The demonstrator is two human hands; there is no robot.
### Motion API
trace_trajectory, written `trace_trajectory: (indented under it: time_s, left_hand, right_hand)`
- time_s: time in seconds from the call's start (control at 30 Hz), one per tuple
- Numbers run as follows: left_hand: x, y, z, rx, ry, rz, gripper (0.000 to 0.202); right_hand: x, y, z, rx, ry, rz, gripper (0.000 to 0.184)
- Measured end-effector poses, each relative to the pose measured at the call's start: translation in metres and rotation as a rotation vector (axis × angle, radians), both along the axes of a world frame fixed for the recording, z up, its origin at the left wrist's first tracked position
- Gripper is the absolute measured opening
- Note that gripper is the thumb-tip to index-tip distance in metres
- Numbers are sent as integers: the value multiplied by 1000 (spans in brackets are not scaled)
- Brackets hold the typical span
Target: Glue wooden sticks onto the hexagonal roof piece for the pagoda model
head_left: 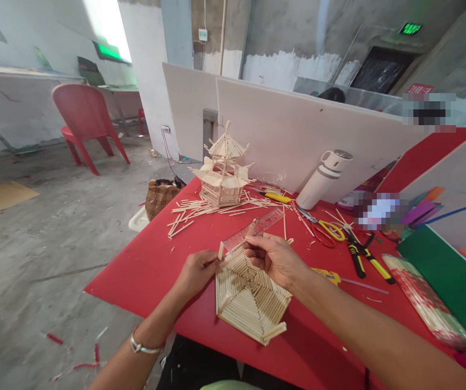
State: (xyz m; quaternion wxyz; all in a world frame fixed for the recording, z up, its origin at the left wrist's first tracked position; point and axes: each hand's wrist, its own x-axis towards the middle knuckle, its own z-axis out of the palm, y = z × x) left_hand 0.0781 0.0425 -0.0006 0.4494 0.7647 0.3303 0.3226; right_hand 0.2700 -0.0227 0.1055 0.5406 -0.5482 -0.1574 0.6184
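Note:
A flat hexagonal panel of glued wooden sticks (250, 295) lies on the red table (147, 271) near its front edge. My left hand (198, 272) pinches a short wooden stick (221, 250) at the panel's upper left corner. My right hand (273, 257) is at the panel's top edge, fingers closed in a pinch on a thin stick; a clear plastic ruler (255, 228) lies just behind it. A finished stick pagoda (223, 172) stands farther back amid loose sticks (188, 212).
A white bottle (324, 179) leans on the white partition (297, 135). Yellow-handled scissors (328, 227), yellow-black pliers (365, 254), a yellow cutter (275, 196), a packet of sticks (423, 300) and green card (452, 281) lie at right. A red chair (84, 122) stands far left.

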Motion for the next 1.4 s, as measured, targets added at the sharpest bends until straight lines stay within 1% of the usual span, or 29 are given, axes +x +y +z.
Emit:
trace_trajectory:
  time_s: [0.33,0.73,1.0,1.4]
  left_hand:
    - [-1,-1,3,16,33,5,26]
    - [0,-1,2,11,38,3,27]
    - [0,-1,3,49,71,1,41]
    - [0,-2,4,79,20,-20,35]
  right_hand:
    - [-1,1,1,8,0,-11,8]
    - [0,1,-2,20,1,-7,11]
    - [0,1,-1,20,-6,-14,9]
    - [0,1,0,18,-15,-11,8]
